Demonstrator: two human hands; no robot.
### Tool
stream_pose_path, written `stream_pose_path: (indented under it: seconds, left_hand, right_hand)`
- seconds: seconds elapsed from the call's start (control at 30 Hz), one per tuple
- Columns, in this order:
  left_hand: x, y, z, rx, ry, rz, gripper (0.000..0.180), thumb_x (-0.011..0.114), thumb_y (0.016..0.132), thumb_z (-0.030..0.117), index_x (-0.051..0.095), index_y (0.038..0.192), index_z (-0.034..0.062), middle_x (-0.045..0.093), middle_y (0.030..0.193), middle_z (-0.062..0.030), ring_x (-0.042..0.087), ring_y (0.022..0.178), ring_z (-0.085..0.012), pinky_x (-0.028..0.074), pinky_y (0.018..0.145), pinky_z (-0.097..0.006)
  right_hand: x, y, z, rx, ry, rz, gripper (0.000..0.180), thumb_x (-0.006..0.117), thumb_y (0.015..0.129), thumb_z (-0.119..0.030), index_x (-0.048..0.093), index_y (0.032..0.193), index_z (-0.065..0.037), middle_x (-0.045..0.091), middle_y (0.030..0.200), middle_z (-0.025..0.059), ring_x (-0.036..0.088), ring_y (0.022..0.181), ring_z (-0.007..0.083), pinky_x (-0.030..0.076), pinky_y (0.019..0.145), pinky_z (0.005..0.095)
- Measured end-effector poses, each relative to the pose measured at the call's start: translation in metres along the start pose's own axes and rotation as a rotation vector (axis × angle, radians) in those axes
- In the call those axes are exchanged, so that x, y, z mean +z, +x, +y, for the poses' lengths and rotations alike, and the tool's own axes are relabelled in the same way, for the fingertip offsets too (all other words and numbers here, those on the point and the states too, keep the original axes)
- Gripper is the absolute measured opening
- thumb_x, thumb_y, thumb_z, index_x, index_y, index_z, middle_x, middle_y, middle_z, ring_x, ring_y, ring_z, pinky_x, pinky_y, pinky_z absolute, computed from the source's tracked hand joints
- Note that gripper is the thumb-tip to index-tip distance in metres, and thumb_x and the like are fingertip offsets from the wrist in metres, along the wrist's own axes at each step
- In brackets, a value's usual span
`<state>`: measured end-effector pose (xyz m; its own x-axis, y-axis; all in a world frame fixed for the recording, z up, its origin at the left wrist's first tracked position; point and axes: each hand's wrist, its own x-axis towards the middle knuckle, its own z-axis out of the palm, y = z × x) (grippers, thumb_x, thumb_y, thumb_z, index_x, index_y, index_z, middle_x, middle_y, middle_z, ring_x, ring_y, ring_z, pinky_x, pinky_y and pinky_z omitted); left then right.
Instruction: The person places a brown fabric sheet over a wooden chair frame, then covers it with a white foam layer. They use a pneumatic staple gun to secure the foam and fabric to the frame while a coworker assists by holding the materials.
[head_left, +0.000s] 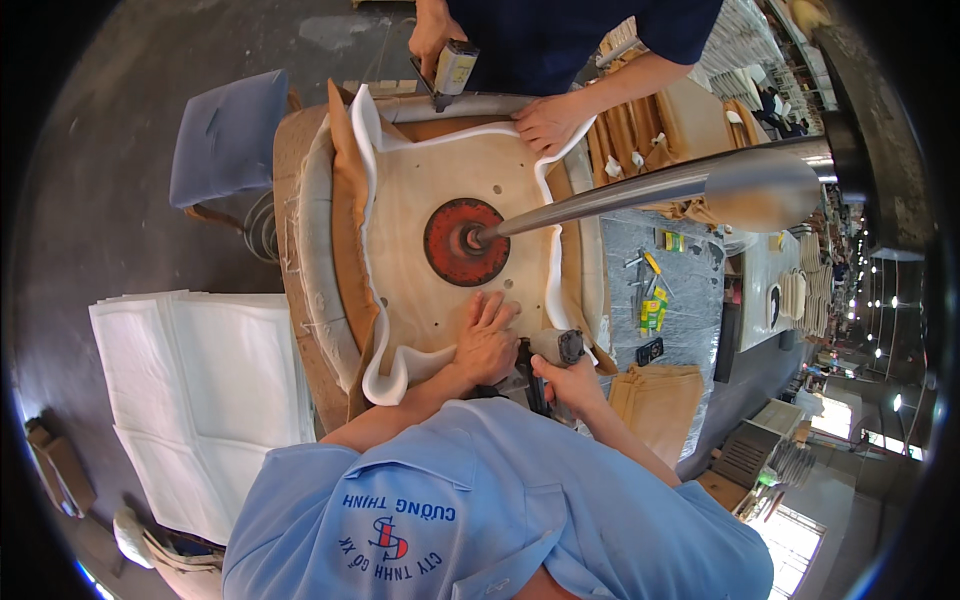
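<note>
A pale plywood seat panel (420, 200) lies in front of me, with white padding (369, 270) and tan upholstery material (345, 180) turned up around its edges. On the near part of the panel my left hand (487, 338) rests flat, fingers stretched out. My right hand (572, 384) is closed round a staple gun (556, 347) at the panel's near right corner. Across from me, a person in dark clothing grips another staple gun (455, 72) over the far edge. That person's other hand (545, 123) presses on the far right padding.
A red round pad (466, 242) on a metal rod (620, 190) sits against the panel's middle. White sheets (200, 390) are stacked at left, below a blue cushioned seat (228, 138). Tools (650, 280) and a dark phone-like device (650, 351) lie on the plastic-covered surface at right, near tan pieces (655, 405).
</note>
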<state>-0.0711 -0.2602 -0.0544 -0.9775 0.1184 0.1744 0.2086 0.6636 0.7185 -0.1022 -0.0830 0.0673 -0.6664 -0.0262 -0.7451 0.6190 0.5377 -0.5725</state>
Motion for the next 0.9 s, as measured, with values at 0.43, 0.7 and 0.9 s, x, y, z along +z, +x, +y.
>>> stream_pose_path:
  seconds: [0.43, 0.7, 0.9]
  left_hand:
    - [-0.044, -0.017, 0.011, -0.073, 0.205, -0.239, 0.028, 0.081, 0.088, 0.026, 0.085, 0.110, 0.0094, 0.049, 0.162, -0.0113, 0.030, 0.162, -0.0430, 0.014, 0.135, -0.065]
    - [-0.114, -0.067, -0.010, -0.067, 0.299, -0.453, 0.028, 0.081, 0.090, 0.030, 0.085, 0.102, 0.0054, 0.043, 0.169, -0.0167, 0.027, 0.163, -0.0476, 0.019, 0.133, -0.068]
    - [-0.122, -0.059, -0.017, 0.055, 0.264, -0.496, 0.027, 0.081, 0.092, 0.032, 0.085, 0.100, 0.0061, 0.044, 0.167, -0.0190, 0.029, 0.161, -0.0477, 0.021, 0.133, -0.067]
  right_hand:
    - [0.001, 0.004, -0.010, -0.053, -0.127, 0.042, 0.033, 0.087, 0.096, -0.026, 0.070, 0.104, 0.001, 0.068, 0.074, 0.0059, 0.062, 0.048, 0.0138, 0.049, 0.042, 0.0319]
    - [0.006, -0.007, -0.009, -0.057, -0.122, 0.051, 0.038, 0.088, 0.094, -0.031, 0.071, 0.109, 0.000, 0.068, 0.076, 0.0047, 0.061, 0.049, 0.0139, 0.048, 0.042, 0.0328]
    - [0.008, -0.009, -0.005, -0.041, -0.160, 0.085, 0.045, 0.088, 0.093, -0.033, 0.069, 0.119, 0.000, 0.072, 0.082, 0.0076, 0.064, 0.052, 0.0156, 0.052, 0.045, 0.0339]
